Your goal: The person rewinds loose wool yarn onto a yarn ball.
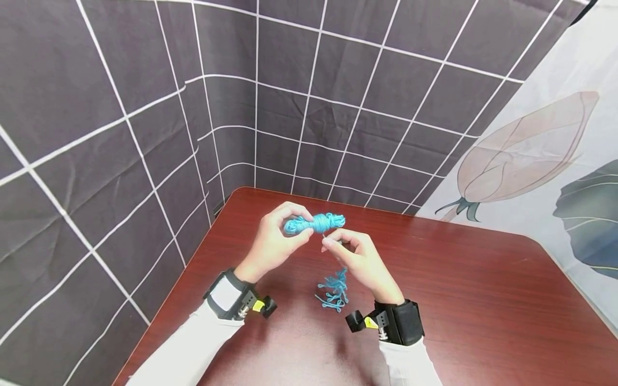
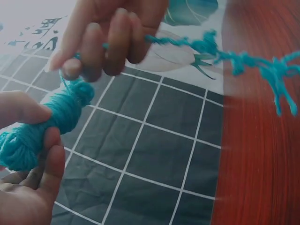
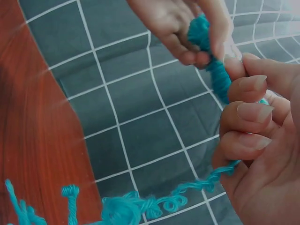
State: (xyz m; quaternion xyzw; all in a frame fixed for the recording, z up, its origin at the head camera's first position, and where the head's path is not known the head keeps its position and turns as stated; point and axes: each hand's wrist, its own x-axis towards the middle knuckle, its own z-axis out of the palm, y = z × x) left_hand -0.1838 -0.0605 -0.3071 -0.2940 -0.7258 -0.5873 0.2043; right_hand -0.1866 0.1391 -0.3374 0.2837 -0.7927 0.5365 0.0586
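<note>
The left hand [image 1: 275, 236] is bent around a bundle of blue yarn [image 1: 319, 222], with its thumb on one side and its fingers on the other. The right hand [image 1: 357, 260] has its fingers curled in, and its thumb and a finger pinch a thin bit of the same yarn.

In the head view, the bundle lies between the two hands, near the far edge of the brown table [image 1: 483, 289]. It is at 2 o'clock from the left hand and at 11 o'clock from the right hand. One end of it pokes out past the left fingers. A loose, knotty tail [image 1: 334, 292] of yarn shows at 7 o'clock from the right hand. I cannot tell if it touches the table.

The left wrist view shows a thin strand [image 2: 65, 83] going up from the bundle to the right fingertips, which is hard to see from the head. There the tail comes out of the right hand and runs to 3 o'clock, with little knots and loops.

The right wrist view shows the curled right fingers up close. The tail leaves them toward 8 o'clock. Behind is a dark cloth [image 3: 136, 112] with white lines.
</note>
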